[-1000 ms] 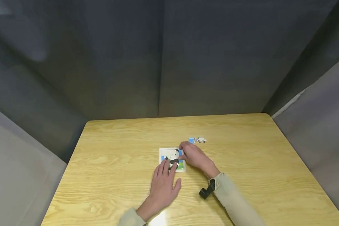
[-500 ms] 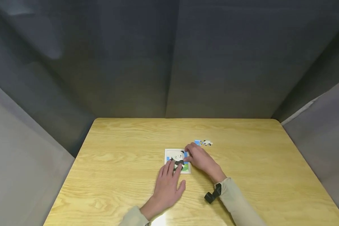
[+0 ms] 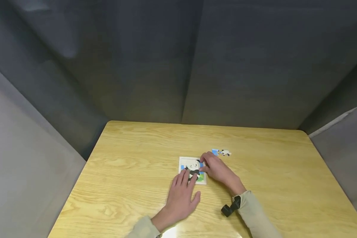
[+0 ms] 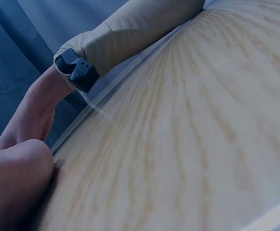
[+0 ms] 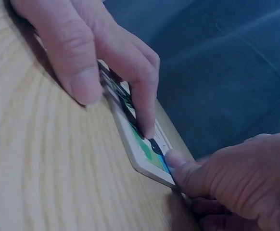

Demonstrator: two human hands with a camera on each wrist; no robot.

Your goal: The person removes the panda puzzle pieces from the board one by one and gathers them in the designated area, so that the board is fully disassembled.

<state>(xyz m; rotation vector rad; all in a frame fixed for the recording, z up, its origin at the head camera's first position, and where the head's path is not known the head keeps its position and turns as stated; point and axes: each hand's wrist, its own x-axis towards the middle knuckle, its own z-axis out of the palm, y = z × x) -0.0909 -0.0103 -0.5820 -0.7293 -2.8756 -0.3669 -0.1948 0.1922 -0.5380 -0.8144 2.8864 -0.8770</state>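
Observation:
A small panda jigsaw puzzle (image 3: 193,164) in a white frame (image 3: 190,157) lies flat on the table. Its upper left part shows a plain pale patch. My left hand (image 3: 179,201) lies over the lower part, fingers stretched onto the picture, thumb out to the side. At the frame's right edge, my right hand (image 3: 218,167) grips with thumb and curled index finger. The right wrist view shows the right thumb (image 5: 178,163) on the picture near a corner, with the other fingers low beside the frame. A left fingertip presses the picture there too.
Two loose puzzle pieces, one blue (image 3: 215,152) and one white and black (image 3: 225,152), lie beyond my right hand. The wooden table (image 3: 122,165) ends at a dark curtain (image 3: 137,66). A black wrist device (image 3: 231,206) hangs by my right sleeve.
The whole head view has shifted, so table and puzzle appear further right. Both hands keep nearly the same places on the puzzle; the loose pieces stay put.

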